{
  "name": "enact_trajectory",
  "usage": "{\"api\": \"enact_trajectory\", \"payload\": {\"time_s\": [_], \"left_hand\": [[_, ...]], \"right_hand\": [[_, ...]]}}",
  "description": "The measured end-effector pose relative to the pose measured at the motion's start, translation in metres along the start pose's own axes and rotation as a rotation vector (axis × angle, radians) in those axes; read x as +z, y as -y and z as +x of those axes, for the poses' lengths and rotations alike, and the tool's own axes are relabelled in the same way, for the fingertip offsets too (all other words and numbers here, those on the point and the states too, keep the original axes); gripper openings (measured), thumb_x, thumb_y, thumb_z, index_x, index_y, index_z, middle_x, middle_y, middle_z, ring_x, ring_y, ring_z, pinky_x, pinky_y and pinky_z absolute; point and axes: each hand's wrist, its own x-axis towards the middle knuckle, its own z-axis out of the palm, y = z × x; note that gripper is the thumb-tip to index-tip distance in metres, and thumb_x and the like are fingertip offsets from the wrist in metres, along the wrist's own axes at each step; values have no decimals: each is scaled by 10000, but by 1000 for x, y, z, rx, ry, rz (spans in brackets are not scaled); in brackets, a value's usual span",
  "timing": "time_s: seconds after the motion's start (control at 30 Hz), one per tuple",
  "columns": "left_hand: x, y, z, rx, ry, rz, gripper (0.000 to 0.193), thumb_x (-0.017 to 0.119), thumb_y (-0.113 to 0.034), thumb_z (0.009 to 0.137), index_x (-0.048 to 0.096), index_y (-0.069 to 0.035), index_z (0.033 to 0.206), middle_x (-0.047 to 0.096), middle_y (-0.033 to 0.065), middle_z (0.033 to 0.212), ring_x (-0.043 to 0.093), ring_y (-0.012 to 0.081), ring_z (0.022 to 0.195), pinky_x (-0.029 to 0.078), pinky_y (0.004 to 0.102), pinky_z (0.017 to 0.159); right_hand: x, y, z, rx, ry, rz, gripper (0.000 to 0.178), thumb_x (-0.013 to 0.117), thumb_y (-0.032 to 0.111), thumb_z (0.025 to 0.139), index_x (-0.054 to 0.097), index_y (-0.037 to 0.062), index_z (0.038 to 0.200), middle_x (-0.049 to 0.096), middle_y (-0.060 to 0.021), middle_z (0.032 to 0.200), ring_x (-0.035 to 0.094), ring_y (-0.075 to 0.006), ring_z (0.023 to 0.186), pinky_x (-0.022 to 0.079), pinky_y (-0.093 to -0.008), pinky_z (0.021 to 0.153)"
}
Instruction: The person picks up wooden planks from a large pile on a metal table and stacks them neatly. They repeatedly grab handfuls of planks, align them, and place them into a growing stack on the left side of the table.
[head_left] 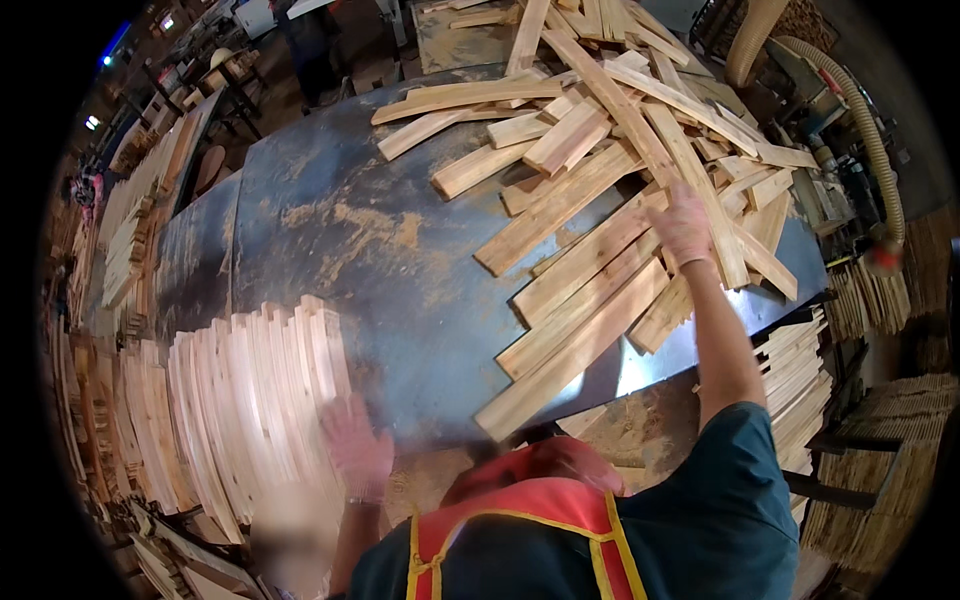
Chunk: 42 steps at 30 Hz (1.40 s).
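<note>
My right hand (pixel 682 225) reaches out over a jumbled heap of wooden boards. Its fingers close around the near end of a long narrow board (pixel 615 100), which slants away across the top of the heap. Below that hand, several shorter planks (pixel 585 330) lie side by side, pointing toward the table's near edge. My left hand (pixel 357 447), slightly blurred, has its fingers spread and holds nothing. It rests against or very close to the right side of a neat row of pale boards (pixel 255 385); actual contact is hard to make out.
The dark metal table (pixel 400 300) carries patches of sawdust (pixel 375 225). Ribbed hoses (pixel 865 120) and machinery stand at the far right. More stacked boards (pixel 880 470) are at the lower right, others (pixel 130 240) along the left. A red apron with yellow trim (pixel 530 497) covers my front.
</note>
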Motion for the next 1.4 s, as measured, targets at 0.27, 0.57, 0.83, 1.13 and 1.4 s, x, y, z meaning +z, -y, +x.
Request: {"api": "enact_trajectory", "payload": {"time_s": [0.27, 0.57, 0.83, 1.13, 1.4], "left_hand": [[-63, -221, 214, 460, -103, -330, 844, 808, -367, 835, 455, -88, 1548, 453, 151, 1542, 373, 373, 1483, 316, 500, 1224], [-58, -316, 266, 339, 433, -593, 946, 789, -359, 856, 352, -70, 1643, 609, 171, 1431, 596, 334, 1288, 466, 410, 1088], [-52, -146, 58, -114, 813, -1638, 738, 746, -147, 817, 520, -55, 1514, 663, 43, 1073, 616, 135, 916, 540, 301, 844], [16, 4, -86, -88, 251, -734, 763, 743, -376, 875, 513, -41, 1520, 634, 149, 1352, 583, 365, 1297, 475, 498, 1086], [28, 15, -94, -16, -18, 120, 945, 754, -479, 797, 432, -66, 1584, 442, 162, 1578, 372, 404, 1495, 279, 576, 1238]], "right_hand": [[-9, -134, 31, 328, 319, -225, 807, 814, 294, 811, 486, 20, 1496, 633, -196, 1302, 659, -359, 1141, 552, -436, 988], [-36, -70, -122, 633, 436, 1570, 626, 791, 133, 842, 556, 11, 1410, 680, -103, 1201, 691, -230, 1046, 606, -356, 918], [14, 92, -206, 596, 758, 1414, 493, 775, 366, 933, 656, 31, 1275, 739, -94, 1082, 716, -195, 943, 597, -375, 817], [63, 320, -293, -196, 1393, 698, 853, 559, 542, 990, 326, -79, 1526, 671, -369, 1245, 663, -479, 1204, 490, -496, 1076], [75, 291, -264, -132, 1483, 1115, 689, 661, 492, 983, 534, 58, 1503, 692, -162, 1355, 677, -268, 1231, 557, -395, 1010]]}}
